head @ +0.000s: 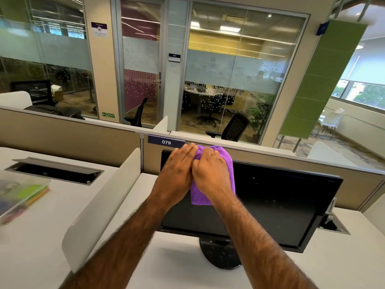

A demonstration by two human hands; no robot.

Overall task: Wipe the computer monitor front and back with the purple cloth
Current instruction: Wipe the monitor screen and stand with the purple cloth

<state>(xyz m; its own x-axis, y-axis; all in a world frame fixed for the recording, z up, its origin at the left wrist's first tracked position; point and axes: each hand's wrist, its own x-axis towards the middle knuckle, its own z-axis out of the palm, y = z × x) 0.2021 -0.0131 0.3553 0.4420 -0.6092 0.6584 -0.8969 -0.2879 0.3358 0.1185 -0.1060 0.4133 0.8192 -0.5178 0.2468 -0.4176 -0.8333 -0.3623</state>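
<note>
One desk (177, 268), items as found

- Monitor (281, 201): black, screen dark, on a round stand (220, 257), toward the far side of the desk.
- Cloth (228, 163): purple, draped over the monitor's top edge near its left corner and hanging down the front of the screen.
- Right hand (210, 170): on the cloth, fingers curled over it at the top edge, gripping it.
- Left hand (179, 170): touching the right hand's left side, fingers straight and together, lying flat, fingertips at the cloth; grips nothing.
- Partition (73, 132): tan, far side, with a plate (166, 142) reading 079.
- Divider (100, 205): white, left.
- Plastic box (20, 195): far left, blurred.
</note>
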